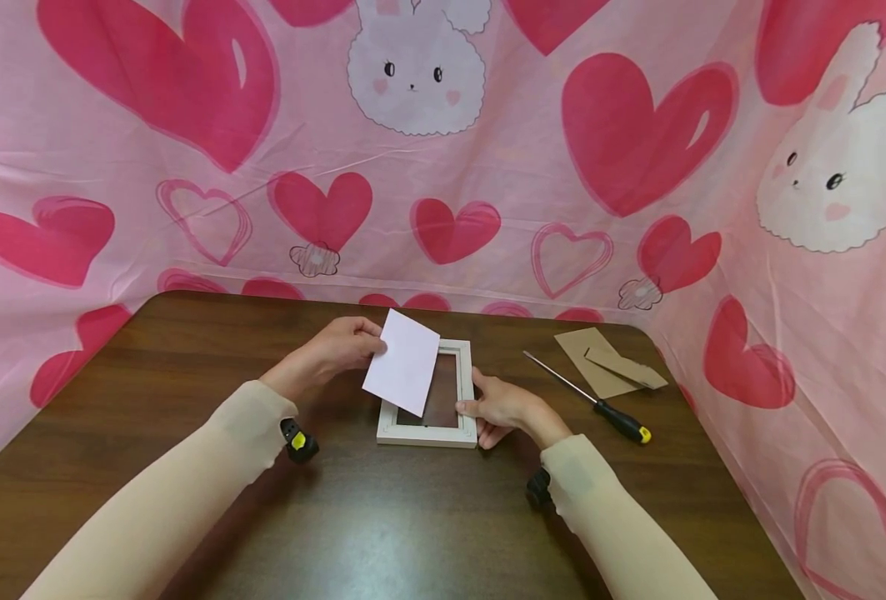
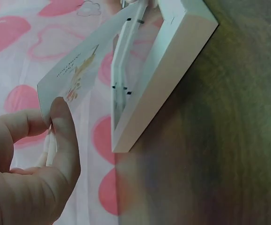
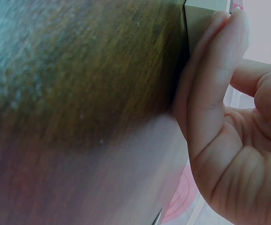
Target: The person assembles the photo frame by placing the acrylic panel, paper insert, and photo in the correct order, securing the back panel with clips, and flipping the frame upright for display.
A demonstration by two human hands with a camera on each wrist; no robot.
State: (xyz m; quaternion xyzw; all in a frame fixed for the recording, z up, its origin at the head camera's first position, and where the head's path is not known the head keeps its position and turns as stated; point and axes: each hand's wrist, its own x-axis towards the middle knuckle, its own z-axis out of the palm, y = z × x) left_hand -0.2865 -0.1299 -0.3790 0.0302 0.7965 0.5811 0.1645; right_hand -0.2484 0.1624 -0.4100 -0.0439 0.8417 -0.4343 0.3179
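Pinching a white card [image 1: 403, 364] between thumb and finger, the left hand [image 1: 337, 345] holds it aslant over the left side of the white frame [image 1: 427, 436]; the right hand [image 1: 504, 407] grips the frame's right side, screwdriver [image 1: 619, 420] lying farther right!

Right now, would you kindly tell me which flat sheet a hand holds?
The white card, pinched by the left hand; the brown sheet and brown strip lie untouched near the screwdriver.

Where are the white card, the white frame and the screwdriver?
White card [image 1: 403, 363], head view: middle of its blank side.
White frame [image 1: 427, 436], head view: its near rail.
Screwdriver [image 1: 620, 420], head view: its black handle.
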